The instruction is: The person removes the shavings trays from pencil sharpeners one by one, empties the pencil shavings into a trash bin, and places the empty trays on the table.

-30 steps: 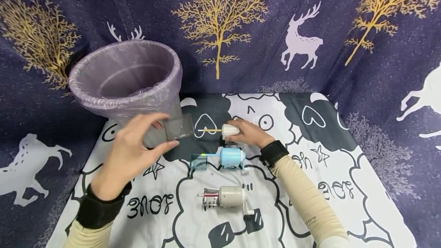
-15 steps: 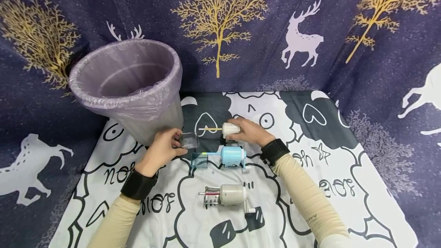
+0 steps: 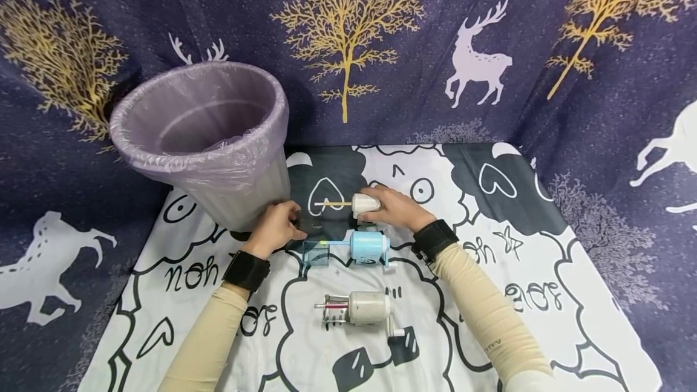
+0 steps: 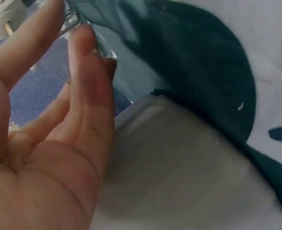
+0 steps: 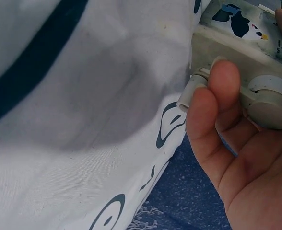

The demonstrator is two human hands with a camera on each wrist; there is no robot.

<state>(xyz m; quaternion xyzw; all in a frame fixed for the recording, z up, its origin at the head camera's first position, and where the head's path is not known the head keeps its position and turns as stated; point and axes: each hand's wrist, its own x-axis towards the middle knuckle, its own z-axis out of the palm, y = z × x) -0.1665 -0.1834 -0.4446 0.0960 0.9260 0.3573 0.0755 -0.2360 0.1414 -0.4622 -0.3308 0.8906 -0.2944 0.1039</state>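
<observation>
My right hand (image 3: 394,207) grips a white hand-crank pencil sharpener (image 3: 363,205) at the back of the table. A yellow pencil (image 3: 339,203) sticks out of its left end. In the right wrist view its crank handle (image 5: 191,93) lies by my fingertips, and a bird picture shows on the worn body. My left hand (image 3: 274,225) pinches a clear plastic shavings box (image 4: 73,18) between thumb and fingers, just left of the pencil's tip. The box is faint against the dark cloth in the head view, and fingers partly hide it in the left wrist view.
A blue sharpener (image 3: 366,247) with a pencil and a see-through box lies just in front. Nearer is a grey sharpener (image 3: 369,308) with a red pencil. A lined trash bin (image 3: 245,180) stands at the back left, right beside my left hand.
My left hand has come down and to the right with the clear box, from in front of the bin to near the pencil's tip. The right hand keeps its hold on the white sharpener.
</observation>
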